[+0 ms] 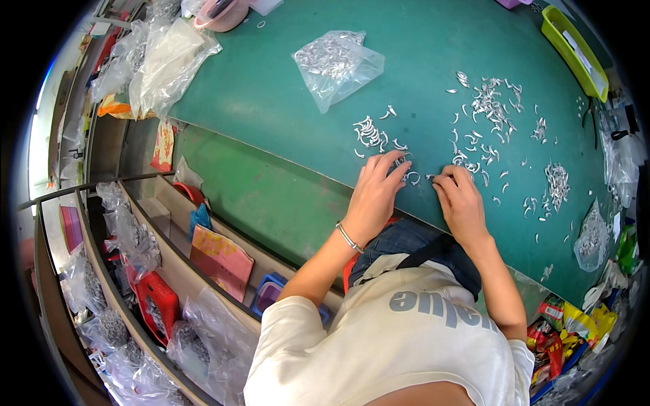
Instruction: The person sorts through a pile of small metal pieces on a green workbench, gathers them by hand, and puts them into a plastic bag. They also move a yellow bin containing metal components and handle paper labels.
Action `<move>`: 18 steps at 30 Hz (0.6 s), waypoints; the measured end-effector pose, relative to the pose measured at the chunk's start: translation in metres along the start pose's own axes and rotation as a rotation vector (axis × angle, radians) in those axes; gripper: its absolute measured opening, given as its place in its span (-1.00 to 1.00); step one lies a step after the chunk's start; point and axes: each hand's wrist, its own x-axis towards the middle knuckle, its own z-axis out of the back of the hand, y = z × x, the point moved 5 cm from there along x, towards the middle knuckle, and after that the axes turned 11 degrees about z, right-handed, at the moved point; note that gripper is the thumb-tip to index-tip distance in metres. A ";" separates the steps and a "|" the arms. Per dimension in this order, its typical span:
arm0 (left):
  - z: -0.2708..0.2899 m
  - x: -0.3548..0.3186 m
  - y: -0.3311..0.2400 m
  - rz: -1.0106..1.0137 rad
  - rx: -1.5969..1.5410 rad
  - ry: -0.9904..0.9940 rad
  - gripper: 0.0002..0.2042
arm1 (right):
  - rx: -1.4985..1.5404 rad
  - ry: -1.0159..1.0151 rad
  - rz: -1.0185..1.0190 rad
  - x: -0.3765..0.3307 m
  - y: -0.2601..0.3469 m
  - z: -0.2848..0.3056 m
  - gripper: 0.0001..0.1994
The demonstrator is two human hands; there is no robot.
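Both my hands are at the near edge of the green table (264, 122). My left hand (376, 189) is closed, thumb and fingers bent around a small curved silver metal piece (403, 160). A few more such pieces (413, 178) lie beside its fingertips, and a small group (370, 132) lies just beyond them. My right hand (462, 200) rests with its fingers curled together at the table. What they pinch is too small to make out. Past it spreads a loose heap of the same curved pieces (493, 105).
A clear plastic bag of metal pieces (332, 57) lies at the far middle. Another heap (557, 183) and a small bag (592, 237) lie at right. A green tray (575, 54) stands far right. Shelves with bags and a red basket (154, 301) are at left.
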 end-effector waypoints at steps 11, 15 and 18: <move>-0.009 0.000 -0.003 0.007 -0.084 0.001 -0.75 | -0.017 -0.152 -0.022 0.000 -0.037 0.020 -0.86; -0.019 0.003 -0.006 0.003 -0.098 -0.024 -0.77 | -0.078 -0.196 -0.025 0.007 -0.065 0.034 -0.87; -0.029 0.007 -0.012 -0.020 -0.130 -0.005 -0.74 | -0.155 -0.206 -0.008 0.013 -0.076 0.044 -0.87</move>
